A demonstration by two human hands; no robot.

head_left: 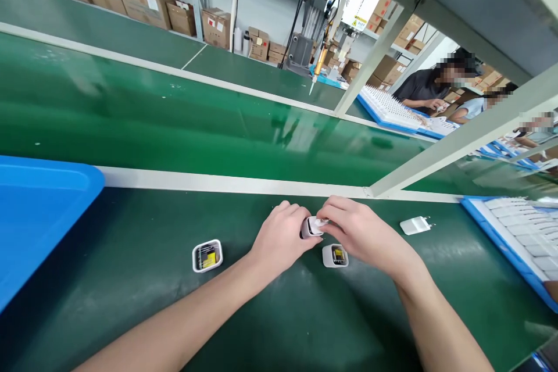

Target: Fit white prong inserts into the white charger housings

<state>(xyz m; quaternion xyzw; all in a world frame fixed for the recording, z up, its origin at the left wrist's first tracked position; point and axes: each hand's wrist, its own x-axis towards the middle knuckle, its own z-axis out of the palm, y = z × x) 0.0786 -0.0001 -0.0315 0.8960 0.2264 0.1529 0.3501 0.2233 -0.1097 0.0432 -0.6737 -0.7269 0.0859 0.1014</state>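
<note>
My left hand (281,238) is closed around a white charger housing (308,228) at the middle of the bench. At its open end, my right hand (355,226) pinches a small white piece (320,223), probably the charger's end cap; my fingers partly cover it. Just below my right hand stands an open white housing (330,257) with yellow and dark parts inside. Another open housing (207,256), also showing yellow and black parts, sits left of my left forearm. A white plug charger (415,225) with two pins lies to the right.
A blue tray (47,186) is at the left, and a blue-edged tray (510,238) of white pieces at the right. Behind a pale rail runs a green conveyor belt (174,116). A slanting metal post (457,139) rises right of my hands. Several people sit across the belt.
</note>
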